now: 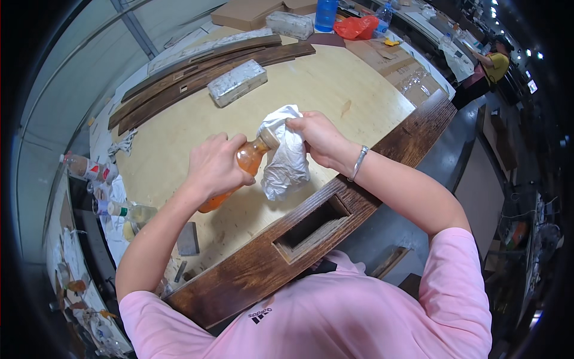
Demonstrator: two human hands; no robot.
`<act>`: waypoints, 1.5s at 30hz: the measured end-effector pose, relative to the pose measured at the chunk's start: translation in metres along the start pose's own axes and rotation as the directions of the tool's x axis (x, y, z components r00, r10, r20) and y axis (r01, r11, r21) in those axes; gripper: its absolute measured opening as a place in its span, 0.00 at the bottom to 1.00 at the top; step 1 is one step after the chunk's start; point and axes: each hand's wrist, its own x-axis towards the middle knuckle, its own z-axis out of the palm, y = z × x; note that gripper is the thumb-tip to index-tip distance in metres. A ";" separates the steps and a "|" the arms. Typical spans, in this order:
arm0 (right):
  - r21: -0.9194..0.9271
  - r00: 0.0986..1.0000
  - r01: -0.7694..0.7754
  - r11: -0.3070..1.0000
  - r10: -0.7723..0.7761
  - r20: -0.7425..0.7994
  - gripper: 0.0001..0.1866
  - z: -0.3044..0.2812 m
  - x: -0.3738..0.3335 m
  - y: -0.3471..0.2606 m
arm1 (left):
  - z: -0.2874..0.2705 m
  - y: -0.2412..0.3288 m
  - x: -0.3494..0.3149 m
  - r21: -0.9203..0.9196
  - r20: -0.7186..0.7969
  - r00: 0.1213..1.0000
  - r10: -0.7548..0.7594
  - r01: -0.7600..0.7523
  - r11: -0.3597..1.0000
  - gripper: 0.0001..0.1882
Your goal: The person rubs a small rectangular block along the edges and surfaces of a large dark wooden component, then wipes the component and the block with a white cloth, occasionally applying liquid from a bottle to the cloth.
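Observation:
My left hand [218, 164] is wrapped round a clear plastic bottle [250, 157] of orange liquid. The bottle is tilted, its neck up and to the right against a crumpled white cloth [286, 161]. That cloth hangs from my right hand [323, 139], pinched between thumb and fingers; a silver bracelet circles the wrist. Whether liquid is coming out cannot be made out. Below both hands, a dark brown stained wooden board [239, 272] lies across the near edge of the table, with a rectangular slot cut through it.
A pale wooden tabletop [335, 78] carries a wrapped block [238, 82] and several dark wooden strips [197, 75]. Plastic bottles [89, 169] stand at the left edge. Far back are a red plastic bag [356, 27], a blue bottle [326, 15] and cardboard [412, 78]. Another person [495, 64] works at far right.

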 end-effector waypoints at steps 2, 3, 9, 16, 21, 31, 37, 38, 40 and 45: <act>-0.012 1.000 -0.002 1.000 0.002 0.000 0.09 -0.002 0.002 0.001 | -0.001 0.001 0.002 0.015 -0.010 1.000 0.002 -0.001 1.000 0.30; -0.014 1.000 -0.001 1.000 0.001 -0.002 0.09 -0.003 0.002 0.002 | -0.001 0.001 0.002 0.032 -0.021 1.000 0.004 -0.003 0.999 0.30; -0.030 1.000 0.007 1.000 -0.008 -0.011 0.08 -0.004 0.001 0.002 | 0.000 -0.010 0.000 0.077 -0.039 0.999 0.016 -0.013 0.997 0.30; -0.029 1.000 0.005 1.000 -0.005 -0.007 0.08 0.001 0.003 0.003 | 0.003 -0.007 -0.003 0.122 -0.049 0.997 0.065 -0.059 0.991 0.33; 0.035 0.999 0.043 0.998 -0.043 -0.018 0.11 -0.011 0.003 -0.004 | 0.011 -0.028 -0.006 0.023 -0.049 0.999 0.009 -0.008 1.000 0.32; 0.028 0.596 0.762 0.646 -0.686 -0.418 0.16 -0.151 -0.135 -0.144 | 0.070 -0.205 -0.039 -0.554 -0.049 0.956 -0.291 0.216 0.804 0.25; -0.739 0.416 0.495 0.457 -0.871 -0.260 0.18 -0.129 -0.212 -0.086 | 0.117 -0.279 -0.058 -0.815 -0.110 0.929 -0.355 0.120 0.567 0.26; -0.827 0.376 0.511 0.234 -0.926 -0.030 0.21 -0.136 -0.206 -0.057 | 0.118 -0.280 -0.059 -0.795 -0.081 0.933 -0.350 0.152 0.587 0.29; -0.836 0.476 0.523 0.167 -0.871 0.124 0.18 -0.107 -0.196 -0.002 | 0.127 -0.266 -0.060 -0.873 -0.153 0.952 -0.263 -0.006 0.488 0.32; -0.851 0.524 0.508 -0.132 -0.737 0.427 0.23 -0.065 -0.181 0.051 | 0.157 -0.287 -0.080 -0.886 -0.086 0.942 -0.324 0.077 0.457 0.36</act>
